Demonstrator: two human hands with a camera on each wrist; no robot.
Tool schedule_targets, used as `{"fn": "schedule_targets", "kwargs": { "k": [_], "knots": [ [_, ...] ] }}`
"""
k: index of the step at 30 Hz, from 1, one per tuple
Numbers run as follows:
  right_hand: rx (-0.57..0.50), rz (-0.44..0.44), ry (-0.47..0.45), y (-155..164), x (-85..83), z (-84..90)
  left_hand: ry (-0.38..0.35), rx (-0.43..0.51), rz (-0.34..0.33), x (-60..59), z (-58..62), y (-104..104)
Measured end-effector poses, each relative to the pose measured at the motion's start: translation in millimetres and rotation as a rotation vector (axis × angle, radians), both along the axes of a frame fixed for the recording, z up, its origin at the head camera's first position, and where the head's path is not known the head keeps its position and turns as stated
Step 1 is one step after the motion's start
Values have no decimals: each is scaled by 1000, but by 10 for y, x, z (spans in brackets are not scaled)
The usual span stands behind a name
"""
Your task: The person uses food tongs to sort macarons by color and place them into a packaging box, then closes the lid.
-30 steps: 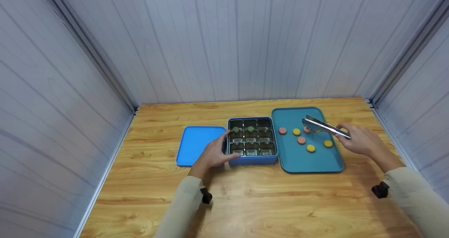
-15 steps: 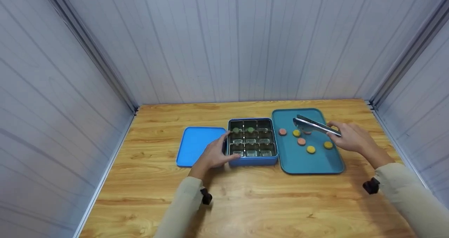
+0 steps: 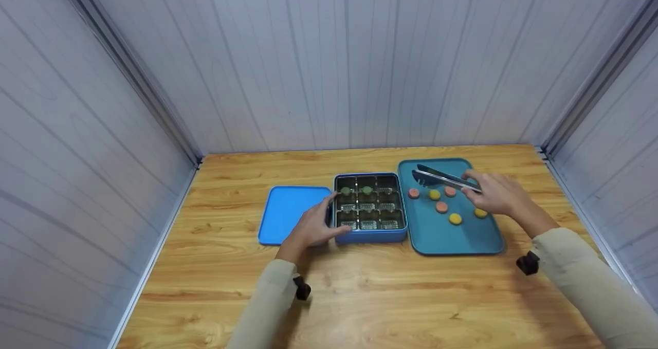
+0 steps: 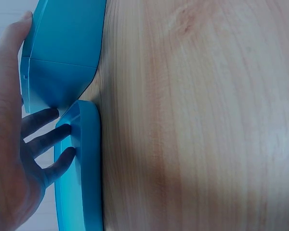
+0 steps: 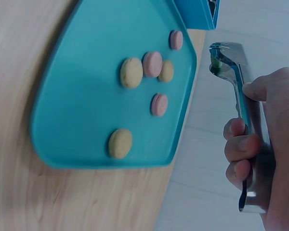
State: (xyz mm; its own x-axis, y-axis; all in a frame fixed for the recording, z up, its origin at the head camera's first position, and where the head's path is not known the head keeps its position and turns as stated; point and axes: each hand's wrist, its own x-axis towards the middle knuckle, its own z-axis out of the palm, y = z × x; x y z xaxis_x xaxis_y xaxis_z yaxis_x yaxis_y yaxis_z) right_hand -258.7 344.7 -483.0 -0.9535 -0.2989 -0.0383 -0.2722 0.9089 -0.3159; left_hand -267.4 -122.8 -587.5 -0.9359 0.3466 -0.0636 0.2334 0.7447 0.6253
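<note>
My right hand grips metal tongs above the teal tray. In the right wrist view a green macaron sits between the tongs' tips. My left hand lies along the left side of a blue box, thumb at its front rim and index fingertip at the left rim; the other fingers hang loose over the lid in the left wrist view. A dark divided insert fills the box. Two of its back compartments hold one green macaron and another green macaron.
Three pink macarons, such as the front pink macaron, and three yellow macarons, such as the nearest yellow macaron, lie on the tray. A blue lid lies left of the box. Panel walls enclose the wooden table.
My right hand has carried the tongs leftward across the tray, from over its right side toward the box. My left hand and the box have stayed in place.
</note>
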Motion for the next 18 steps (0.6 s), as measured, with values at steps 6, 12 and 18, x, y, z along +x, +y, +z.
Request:
{"fn": "schedule_targets", "kwargs": {
  "k": [6, 12, 18],
  "knots": [
    [4, 19, 12, -168, -62, 51, 8, -1, 1, 7, 1, 6],
    [-2, 42, 33, -314, -112, 62, 1, 3, 4, 20, 12, 8],
    [-7, 71, 63, -437, -146, 65, 2, 5, 0, 13, 10, 11]
  ]
}}
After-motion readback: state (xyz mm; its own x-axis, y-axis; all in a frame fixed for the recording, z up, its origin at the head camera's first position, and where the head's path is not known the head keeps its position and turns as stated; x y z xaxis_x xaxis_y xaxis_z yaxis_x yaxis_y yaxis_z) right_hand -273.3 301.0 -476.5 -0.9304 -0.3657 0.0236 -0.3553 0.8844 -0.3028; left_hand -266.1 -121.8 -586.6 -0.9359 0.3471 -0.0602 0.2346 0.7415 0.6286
